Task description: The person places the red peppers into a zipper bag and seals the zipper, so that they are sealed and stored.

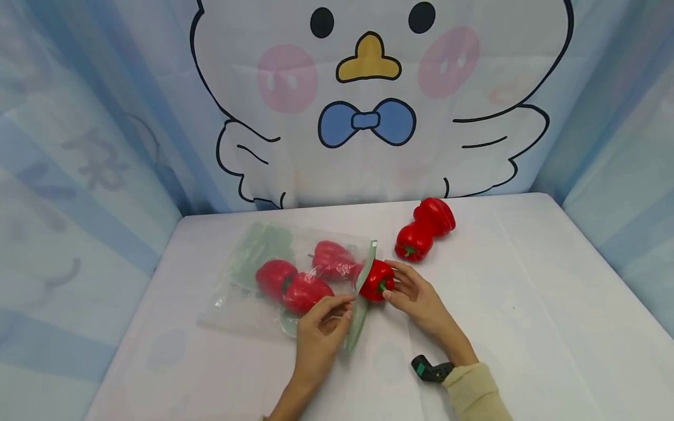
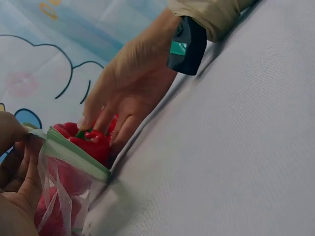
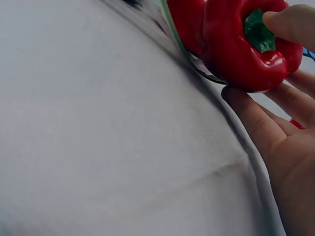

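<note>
A clear zip bag (image 1: 231, 313) with a green-edged mouth lies on the table, its opening toward the right. Several red bell peppers (image 1: 308, 292) show through its plastic. My left hand (image 1: 321, 339) pinches the near part of the bag's green rim (image 2: 74, 155). In my right hand (image 1: 423, 304) is another red bell pepper (image 3: 236, 49), partly inside the mouth, its green stem facing out. The thumb rests at the stem and the fingers go round the far side and underneath, as the right wrist view shows.
Two more red bell peppers (image 1: 416, 241) sit together at the back of the white table (image 1: 547, 304), right of the bag. Behind the table hangs a curtain (image 1: 368, 169) with a cartoon bird. A dark device (image 1: 432, 369) is on the right wrist.
</note>
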`<state>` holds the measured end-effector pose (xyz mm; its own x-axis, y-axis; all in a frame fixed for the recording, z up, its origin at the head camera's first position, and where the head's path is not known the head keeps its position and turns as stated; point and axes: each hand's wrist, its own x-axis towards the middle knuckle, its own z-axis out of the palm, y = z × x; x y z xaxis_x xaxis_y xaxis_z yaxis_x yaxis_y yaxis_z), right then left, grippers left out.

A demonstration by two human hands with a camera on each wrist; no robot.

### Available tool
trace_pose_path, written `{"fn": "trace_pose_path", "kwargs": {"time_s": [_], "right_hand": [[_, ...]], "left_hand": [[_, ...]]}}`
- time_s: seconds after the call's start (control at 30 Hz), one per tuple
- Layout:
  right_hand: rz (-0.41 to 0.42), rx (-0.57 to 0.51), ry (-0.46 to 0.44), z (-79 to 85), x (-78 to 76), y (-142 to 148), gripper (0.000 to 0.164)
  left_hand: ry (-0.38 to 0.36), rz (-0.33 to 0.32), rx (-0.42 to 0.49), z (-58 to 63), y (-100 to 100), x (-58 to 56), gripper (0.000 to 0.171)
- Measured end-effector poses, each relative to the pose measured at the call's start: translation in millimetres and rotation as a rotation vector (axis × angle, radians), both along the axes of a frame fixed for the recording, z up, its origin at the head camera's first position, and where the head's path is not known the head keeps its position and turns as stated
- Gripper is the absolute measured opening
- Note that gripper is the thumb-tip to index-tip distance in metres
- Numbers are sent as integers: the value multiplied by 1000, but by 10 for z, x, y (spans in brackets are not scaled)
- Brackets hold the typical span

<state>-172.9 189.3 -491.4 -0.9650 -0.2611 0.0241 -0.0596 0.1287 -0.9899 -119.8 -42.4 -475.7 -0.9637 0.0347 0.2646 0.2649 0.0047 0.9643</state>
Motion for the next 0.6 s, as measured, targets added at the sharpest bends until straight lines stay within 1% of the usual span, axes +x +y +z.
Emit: {"fn": "trace_pose_path", "kwargs": {"time_s": [0.17,0.33,0.4,0.5,0.6], "right_hand": [[-12,28,67,-41,-5,-81,64],[-29,54,80,-71,10,-158,65],[-47,72,94,-76,16,-186,65],[-79,100,134,-77,12,-231,66],[-132,136,167,-75,15,-286,66]], "left_hand": [[4,-16,-20,-8,19,10,26],[-26,-35,-54,-22,28,27,27],[-34,-39,-53,-21,28,32,28],[-24,-40,-46,-11,30,31,28],[-10,-37,-38,-5,33,29,28]]}}
